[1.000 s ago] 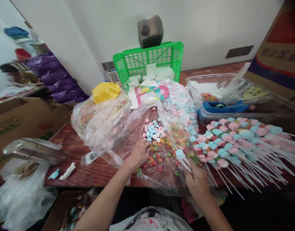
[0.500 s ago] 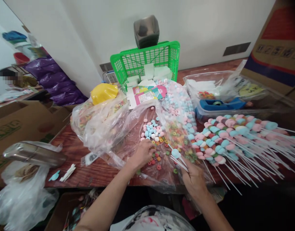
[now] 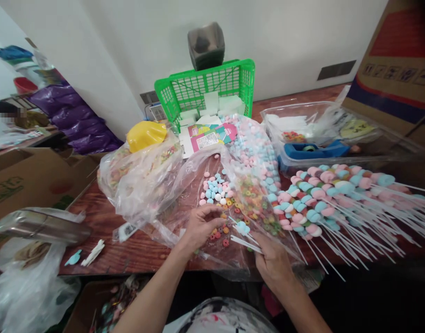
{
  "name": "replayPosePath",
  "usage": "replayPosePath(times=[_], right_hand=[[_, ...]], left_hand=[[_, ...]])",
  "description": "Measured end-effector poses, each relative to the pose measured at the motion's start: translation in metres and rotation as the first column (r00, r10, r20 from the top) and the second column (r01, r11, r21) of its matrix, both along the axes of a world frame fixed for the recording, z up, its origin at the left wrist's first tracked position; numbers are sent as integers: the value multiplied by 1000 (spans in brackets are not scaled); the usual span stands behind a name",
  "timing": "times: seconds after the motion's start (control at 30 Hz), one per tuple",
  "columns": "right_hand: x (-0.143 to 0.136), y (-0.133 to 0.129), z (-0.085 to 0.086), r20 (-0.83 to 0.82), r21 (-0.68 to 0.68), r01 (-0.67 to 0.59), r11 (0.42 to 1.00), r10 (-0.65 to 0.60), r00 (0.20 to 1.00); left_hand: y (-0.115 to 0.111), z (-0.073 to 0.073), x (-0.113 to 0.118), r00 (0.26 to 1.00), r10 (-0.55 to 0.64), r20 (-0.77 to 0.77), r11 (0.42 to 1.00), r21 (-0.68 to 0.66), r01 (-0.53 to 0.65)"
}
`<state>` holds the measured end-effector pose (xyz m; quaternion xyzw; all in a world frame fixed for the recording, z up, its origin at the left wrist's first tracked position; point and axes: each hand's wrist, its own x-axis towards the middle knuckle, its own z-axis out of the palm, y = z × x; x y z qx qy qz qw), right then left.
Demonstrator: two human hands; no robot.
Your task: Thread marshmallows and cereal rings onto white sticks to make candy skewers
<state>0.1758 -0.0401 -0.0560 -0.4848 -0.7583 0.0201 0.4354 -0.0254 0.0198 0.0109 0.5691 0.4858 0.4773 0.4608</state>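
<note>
My right hand point(image 3: 275, 258) is closed round several thin white sticks point(image 3: 246, 242). On one of these sticks sits a pale blue candy point(image 3: 243, 227), close to its tip. My left hand point(image 3: 200, 226) is curled, thumb and fingertips brought together just left of that stick's tip. Whatever is pinched there is too small to make out. Below and beyond the fingers, small ring-shaped candies point(image 3: 226, 230) lie loose on clear plastic. Behind them is a patch of pink, blue and white marshmallow-like candies point(image 3: 217, 187).
Finished-looking candy skewers point(image 3: 312, 203) are piled at right, their sticks towards me. A green basket point(image 3: 205, 83), clear tub point(image 3: 302, 108) and blue tape dispenser point(image 3: 312, 150) stand behind. Plastic bags point(image 3: 143, 175) and a steel flask point(image 3: 42, 226) are left. Another person sits far left.
My left hand has lifted from the loose ring candies and come towards the stick tip. My right hand has shifted slightly left with the sticks, tilting them more towards the left hand.
</note>
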Motion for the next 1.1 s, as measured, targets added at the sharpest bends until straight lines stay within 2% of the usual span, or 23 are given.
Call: replayPosePath(times=[0.17,0.3,0.4,0.5,0.6,0.7,0.77,0.8,0.87,0.97,1.0,1.1], right_hand=[[2,0,5,10,-16,-50,999,50,999],[3,0,8,-1,32,-58,998,58,998],[5,1,9,20,27,-70,997,69,997],[6,1,10,106,3,-54,999,54,993],[7,0,8,189,8,-5,1000,3,982],[6,-1,4,234,0,35,999,-34,972],[4,-2,2,231,-21,49,999,-43,972],[4,-3,1,216,-28,51,998,-43,975],[2,-4,2,172,-21,39,999,-35,984],[1,-5,4,93,15,10,1000,-12,996],[1,-6,5,67,19,0,1000,-2,998],[1,-6,8,17,2,-8,1000,8,1000]], left_hand=[[-7,19,5,999,-26,32,999,-36,27],[-8,22,4,996,-26,89,984,-171,41],[-9,20,3,991,-56,126,975,-206,81],[-9,16,1,997,-60,48,992,-111,65],[-11,11,2,986,-41,-161,994,92,57],[-16,7,8,922,-25,-387,952,272,140],[-20,6,13,891,-23,-454,924,331,193],[-22,6,15,896,-23,-443,920,342,193],[-24,6,17,954,-4,-300,945,312,102],[-23,7,16,997,64,43,993,101,-68],[-22,7,14,991,63,119,998,17,-65],[-24,6,11,979,-48,200,984,-160,81]])
